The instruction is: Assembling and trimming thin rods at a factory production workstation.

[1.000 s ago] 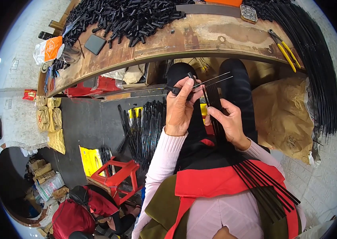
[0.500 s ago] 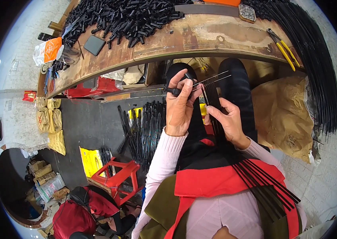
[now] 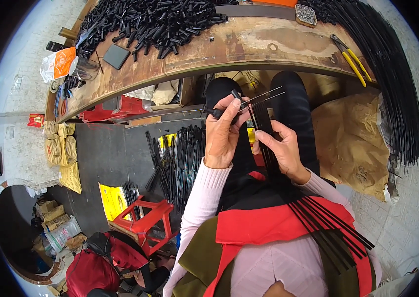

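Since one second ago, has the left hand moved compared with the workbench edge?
No. The left hand keeps pinching the black tube and thin rods at the same spot just below the workbench edge.

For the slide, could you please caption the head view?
Seated at a workbench, left hand holds thin black rods while right hand steadies a rod bundle.

A worn wooden workbench [image 3: 249, 47] carries a heap of short black tubes [image 3: 155, 20], a dark flat square [image 3: 116, 56] and yellow-handled pliers [image 3: 350, 59]. Below its edge stand a red stool [image 3: 142, 220], yellow sacks [image 3: 63, 153] and crumpled brown paper [image 3: 355, 143].
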A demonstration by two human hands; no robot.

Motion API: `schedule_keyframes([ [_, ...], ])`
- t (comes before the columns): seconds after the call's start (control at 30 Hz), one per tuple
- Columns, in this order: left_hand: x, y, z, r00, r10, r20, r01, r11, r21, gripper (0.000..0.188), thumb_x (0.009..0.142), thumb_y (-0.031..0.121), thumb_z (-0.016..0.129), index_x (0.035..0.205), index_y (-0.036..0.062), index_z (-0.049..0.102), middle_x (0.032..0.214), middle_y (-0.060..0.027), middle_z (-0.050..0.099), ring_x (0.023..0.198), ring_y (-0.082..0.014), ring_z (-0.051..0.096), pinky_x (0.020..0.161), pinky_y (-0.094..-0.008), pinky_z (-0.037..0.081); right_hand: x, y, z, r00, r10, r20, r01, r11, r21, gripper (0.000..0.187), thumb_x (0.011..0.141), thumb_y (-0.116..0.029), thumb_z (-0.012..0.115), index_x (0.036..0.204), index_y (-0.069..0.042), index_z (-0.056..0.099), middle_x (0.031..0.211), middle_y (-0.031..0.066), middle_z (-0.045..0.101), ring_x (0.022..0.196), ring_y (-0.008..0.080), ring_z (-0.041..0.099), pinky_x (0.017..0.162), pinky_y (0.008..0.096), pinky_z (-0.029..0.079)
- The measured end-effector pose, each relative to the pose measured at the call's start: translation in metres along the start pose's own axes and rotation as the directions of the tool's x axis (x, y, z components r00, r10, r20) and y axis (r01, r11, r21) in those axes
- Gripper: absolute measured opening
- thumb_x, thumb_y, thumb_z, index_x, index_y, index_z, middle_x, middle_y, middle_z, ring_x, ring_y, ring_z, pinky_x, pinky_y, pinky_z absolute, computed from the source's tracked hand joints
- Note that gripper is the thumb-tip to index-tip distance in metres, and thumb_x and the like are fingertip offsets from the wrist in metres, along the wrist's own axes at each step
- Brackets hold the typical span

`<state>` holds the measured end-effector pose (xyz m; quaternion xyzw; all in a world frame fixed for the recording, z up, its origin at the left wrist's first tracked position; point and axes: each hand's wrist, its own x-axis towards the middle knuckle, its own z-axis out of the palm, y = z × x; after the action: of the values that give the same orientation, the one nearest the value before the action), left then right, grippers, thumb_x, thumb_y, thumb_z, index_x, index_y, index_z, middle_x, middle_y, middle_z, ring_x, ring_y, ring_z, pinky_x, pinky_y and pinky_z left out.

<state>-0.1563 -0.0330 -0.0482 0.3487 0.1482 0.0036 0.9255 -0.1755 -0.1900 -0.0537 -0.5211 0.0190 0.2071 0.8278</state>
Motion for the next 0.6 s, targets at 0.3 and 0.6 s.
schedule_keyframes([
  [0.3, -0.003, 0.002, -0.001, 1.000, -0.013, 0.017, 0.013, 1.000, 0.007, 0.017, 0.093, 0.006, 0.065, 0.108, -0.0008, 0.064, 0.104, -0.0139, 0.068, 0.091, -0.0177, 0.067, 0.083, -0.0301, 0.057, -0.001, 0.000, 0.001, 0.999, -0.028, 0.030, 0.030, 0.998, -0.057, 0.020, 0.092, -0.013, 0.067, 0.102, 0.004, 0.063, 0.080, 0.0059, 0.065, 0.068, 0.0111, 0.063, 0.064, 0.0244, 0.053],
  [0.6, -0.016, 0.013, 0.008, 0.997, -0.023, 0.075, 0.019, 0.998, 0.056, 0.030, 0.094, 0.007, 0.062, 0.121, -0.0062, 0.057, 0.113, -0.0155, 0.066, 0.100, -0.0201, 0.065, 0.089, -0.0316, 0.055, -0.002, -0.001, 0.006, 0.999, -0.044, 0.005, 0.044, 0.997, -0.064, 0.017, 0.092, -0.010, 0.067, 0.103, 0.002, 0.061, 0.083, 0.0052, 0.066, 0.070, 0.0119, 0.065, 0.066, 0.0252, 0.055],
])
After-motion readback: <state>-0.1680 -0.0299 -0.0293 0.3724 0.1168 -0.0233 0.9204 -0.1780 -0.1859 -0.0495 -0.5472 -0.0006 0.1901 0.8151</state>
